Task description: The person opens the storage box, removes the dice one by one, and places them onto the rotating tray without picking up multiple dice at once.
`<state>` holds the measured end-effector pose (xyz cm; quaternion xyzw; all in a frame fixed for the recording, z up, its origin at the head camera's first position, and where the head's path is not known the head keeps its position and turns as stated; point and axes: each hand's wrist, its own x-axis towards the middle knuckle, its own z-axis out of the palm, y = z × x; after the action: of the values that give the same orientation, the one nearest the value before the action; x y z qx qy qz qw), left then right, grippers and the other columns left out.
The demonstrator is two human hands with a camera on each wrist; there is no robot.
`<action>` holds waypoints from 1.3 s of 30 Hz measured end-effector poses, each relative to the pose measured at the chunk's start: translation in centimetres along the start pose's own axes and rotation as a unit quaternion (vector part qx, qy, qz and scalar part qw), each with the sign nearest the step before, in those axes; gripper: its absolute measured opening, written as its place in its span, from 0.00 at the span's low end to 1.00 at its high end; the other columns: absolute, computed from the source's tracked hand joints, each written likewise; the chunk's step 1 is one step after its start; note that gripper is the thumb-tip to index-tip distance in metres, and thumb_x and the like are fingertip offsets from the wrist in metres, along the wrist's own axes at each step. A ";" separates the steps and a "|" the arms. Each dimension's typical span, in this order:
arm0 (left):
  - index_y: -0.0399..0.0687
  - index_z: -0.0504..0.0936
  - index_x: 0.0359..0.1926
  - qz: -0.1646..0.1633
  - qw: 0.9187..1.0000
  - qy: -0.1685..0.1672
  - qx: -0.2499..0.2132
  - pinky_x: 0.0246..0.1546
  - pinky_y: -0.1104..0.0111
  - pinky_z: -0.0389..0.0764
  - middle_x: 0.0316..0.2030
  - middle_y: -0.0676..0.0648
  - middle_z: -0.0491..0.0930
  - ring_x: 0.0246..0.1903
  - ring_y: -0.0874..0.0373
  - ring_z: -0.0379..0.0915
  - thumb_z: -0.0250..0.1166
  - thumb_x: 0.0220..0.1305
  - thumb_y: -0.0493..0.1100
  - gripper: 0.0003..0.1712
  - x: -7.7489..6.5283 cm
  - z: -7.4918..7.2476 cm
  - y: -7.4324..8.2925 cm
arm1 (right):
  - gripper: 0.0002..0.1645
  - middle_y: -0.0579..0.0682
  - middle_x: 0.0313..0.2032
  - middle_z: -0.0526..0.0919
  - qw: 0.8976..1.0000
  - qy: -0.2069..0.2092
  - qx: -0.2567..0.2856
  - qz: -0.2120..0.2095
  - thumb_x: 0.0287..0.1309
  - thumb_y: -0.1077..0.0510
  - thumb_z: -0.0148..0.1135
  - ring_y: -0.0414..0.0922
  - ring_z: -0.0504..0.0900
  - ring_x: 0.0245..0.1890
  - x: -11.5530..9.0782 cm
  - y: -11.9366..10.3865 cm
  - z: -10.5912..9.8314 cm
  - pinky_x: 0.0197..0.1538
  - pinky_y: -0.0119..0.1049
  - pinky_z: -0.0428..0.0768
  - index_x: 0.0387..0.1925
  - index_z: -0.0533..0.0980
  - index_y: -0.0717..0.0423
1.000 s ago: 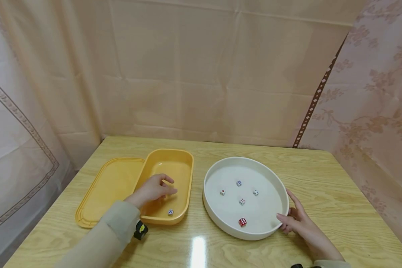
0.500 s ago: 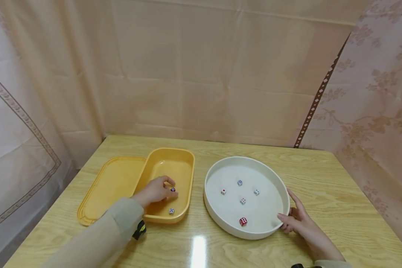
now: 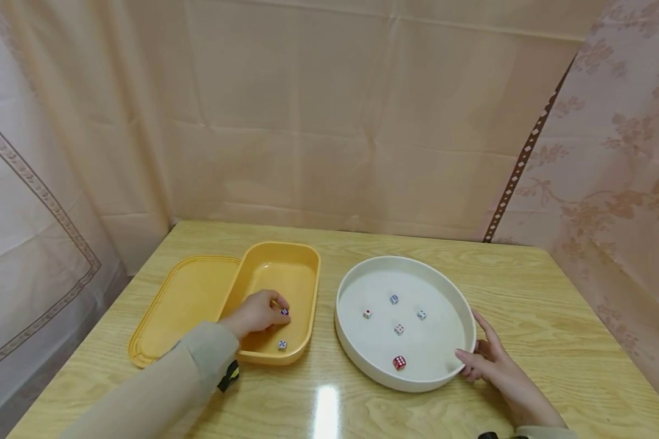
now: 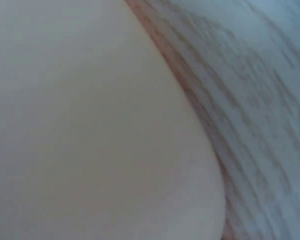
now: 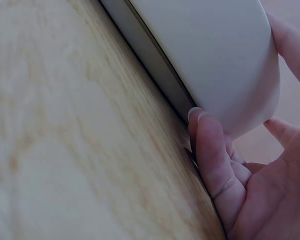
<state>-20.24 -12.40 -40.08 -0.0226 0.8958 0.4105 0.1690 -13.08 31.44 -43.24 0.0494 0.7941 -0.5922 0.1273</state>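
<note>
Inside the yellow box (image 3: 312, 286), my left hand (image 3: 255, 312) pinches a dark blue die (image 3: 285, 311) between thumb and index finger. A white die with blue pips (image 3: 282, 345) lies near the box's front end. My right hand (image 3: 491, 363) grips the right rim of a round white tray (image 3: 354, 366), thumb over the edge. The right wrist view shows curled fingertips (image 5: 210, 137) against the tray's lower side. In the tray lie a red die (image 3: 399, 363) and several small white dice, one of them a white die with red pips (image 3: 398, 329).
A yellow lid (image 3: 189, 299) lies flat left of the box, partly under its side. Box, lid and tray rest on a wooden table (image 3: 329, 341). Cloth curtains (image 3: 329, 122) hang behind and at both sides. The left wrist view is mostly filled by a pale blurred surface.
My left hand's fingers have closed in on the dark blue die, which was hidden from view one second ago. My right hand stays on the tray rim.
</note>
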 end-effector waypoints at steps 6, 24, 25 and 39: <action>0.41 0.80 0.37 0.004 1.000 0.002 0.005 0.22 0.73 0.68 0.21 0.50 0.72 0.20 0.59 0.69 0.71 0.59 0.39 0.09 -0.1 0.0 0.1 | 0.56 0.53 0.39 0.75 1.000 -0.005 0.004 0.004 0.67 0.57 0.60 0.43 0.78 0.30 0.1 0.0 -0.1 0.36 0.35 0.80 0.78 0.31 0.39; 0.41 0.80 0.42 0.003 0.997 -0.009 -0.080 0.26 0.70 0.75 0.27 0.45 0.79 0.23 0.57 0.72 0.67 0.64 0.41 0.09 -0.1 -0.2 0.1 | 0.56 0.54 0.42 0.75 1.000 -0.005 0.004 0.007 0.67 0.57 0.60 0.44 0.78 0.32 -0.1 0.0 0.0 0.36 0.35 0.80 0.78 0.33 0.36; 0.41 0.80 0.43 0.006 0.996 -0.011 -0.093 0.25 0.70 0.74 0.27 0.45 0.79 0.22 0.58 0.71 0.66 0.65 0.41 0.09 0.0 -0.2 0.1 | 0.56 0.54 0.42 0.75 1.000 -0.005 0.004 0.006 0.67 0.57 0.60 0.44 0.78 0.32 -0.1 0.0 0.0 0.36 0.35 0.80 0.78 0.33 0.36; 0.38 0.79 0.47 0.058 0.991 0.016 -0.119 0.28 0.68 0.77 0.35 0.46 0.77 0.30 0.55 0.76 0.64 0.67 0.42 0.13 0.1 -0.9 1.0 | 0.55 0.53 0.38 0.76 1.000 0.001 0.010 -0.006 0.67 0.58 0.60 0.43 0.78 0.30 -0.3 -0.1 0.1 0.35 0.35 0.79 0.78 0.34 0.39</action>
<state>-20.80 -12.38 -38.82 0.0025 0.8432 0.5224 0.1266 -12.80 31.38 -43.06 0.0463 0.7888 -0.6005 0.1227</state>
